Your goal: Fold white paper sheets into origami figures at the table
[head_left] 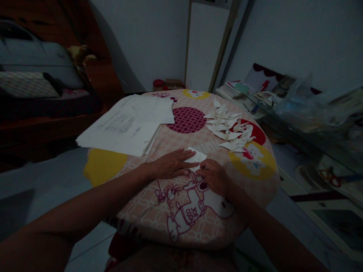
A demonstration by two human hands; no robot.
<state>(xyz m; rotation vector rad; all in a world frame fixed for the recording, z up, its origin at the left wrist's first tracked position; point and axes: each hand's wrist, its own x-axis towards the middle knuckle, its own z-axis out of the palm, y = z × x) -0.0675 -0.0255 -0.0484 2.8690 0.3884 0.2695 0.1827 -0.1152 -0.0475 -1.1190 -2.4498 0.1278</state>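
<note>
A small piece of white paper [197,155] lies on the patterned tablecloth [141,211] in front of me. My left hand [172,164] rests flat over its left part, with fingers stretched out and pointing right. At the paper's right edge, my right hand [214,175] has its fingers curled together, pinching the paper near its corner. Both hands partly cover the sheet, so its full shape is hidden. Beyond my right hand sits a cluster of folded white paper cranes [227,126].
A thick stack of printed sheets [121,121] lies at the table's left. On the right stands a glass-topped cabinet with papers, a plastic bag [300,102] and red-handled scissors [330,177]. A wooden bench [99,83] with bags is at the left.
</note>
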